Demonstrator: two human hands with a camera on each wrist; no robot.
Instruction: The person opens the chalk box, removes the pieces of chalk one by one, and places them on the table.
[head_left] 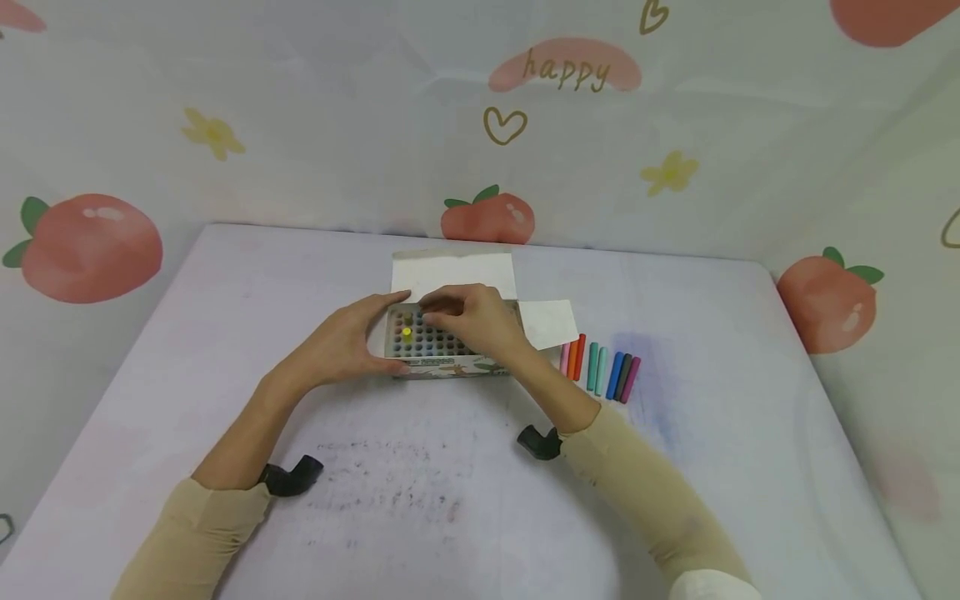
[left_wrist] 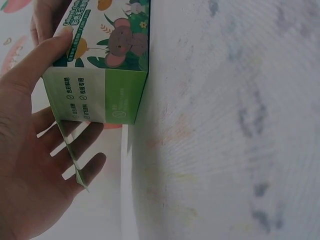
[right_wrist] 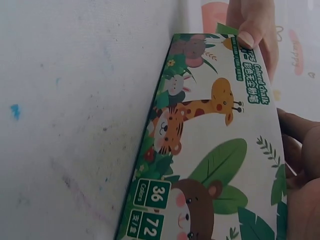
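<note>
A box of coloured chalk [head_left: 442,367] stands on the table, with its lid folded back and a side flap out to the right. Inside is a grid of holes with chalk ends in them, and a yellow chalk [head_left: 407,333] sticks up near the left end. My left hand [head_left: 341,343] holds the box's left end, thumb on the printed front [left_wrist: 117,37] and fingers toward the back. Over the grid, my right hand [head_left: 480,321] has its thumb and fingers bent close together. Whether a chalk is between those fingertips is hidden, also in the right wrist view.
Several loose chalk sticks, pink, orange, red, green, blue [head_left: 615,375], black and purple, lie on the table right of the box. Coloured smudges mark the white table cover [head_left: 390,517]. A patterned cloth [head_left: 337,125] hangs behind the table's far edge.
</note>
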